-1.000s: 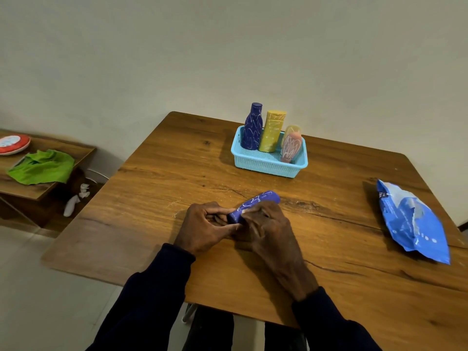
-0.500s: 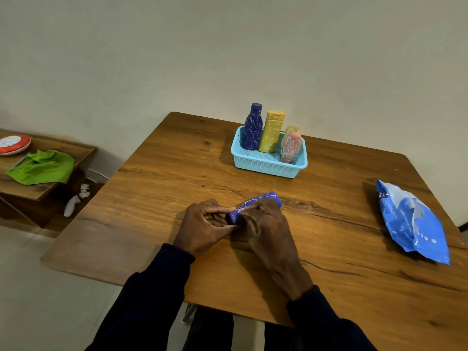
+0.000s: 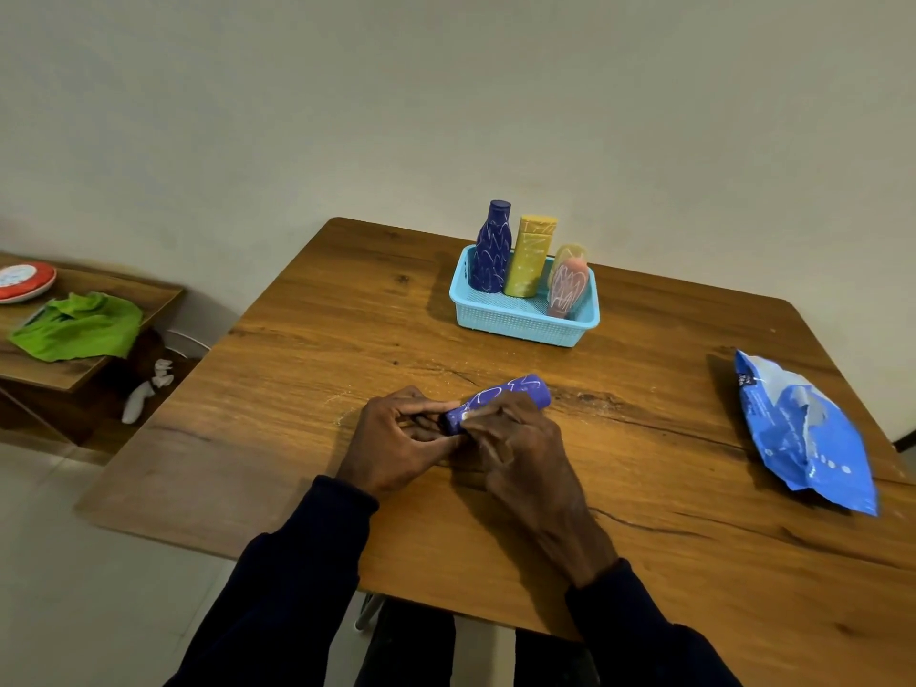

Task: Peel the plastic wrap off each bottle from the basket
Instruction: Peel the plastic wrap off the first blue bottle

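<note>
A blue bottle (image 3: pixel 515 393) with white scribbles lies tilted in both hands just above the wooden table (image 3: pixel 307 379). My right hand (image 3: pixel 515 443) grips its body from above. My left hand (image 3: pixel 396 438) pinches at its near end, where a small pale patch shows. The wrap itself is too thin to make out. A light blue basket (image 3: pixel 520 319) at the table's far side holds three upright bottles: a dark blue one (image 3: pixel 490 250), a yellow one (image 3: pixel 530 255) and a pink one (image 3: pixel 567 285).
A crumpled blue plastic bag (image 3: pixel 808 433) lies at the table's right edge. To the left stands a low wooden side table with a green cloth (image 3: pixel 79 327) and a red and white disc (image 3: pixel 25 282). White objects lie on the floor beneath it.
Both hands keep working at the bottle's near end. The bottle has shifted slightly and the fingers have readjusted; a small pale patch now shows near the left fingertips.
</note>
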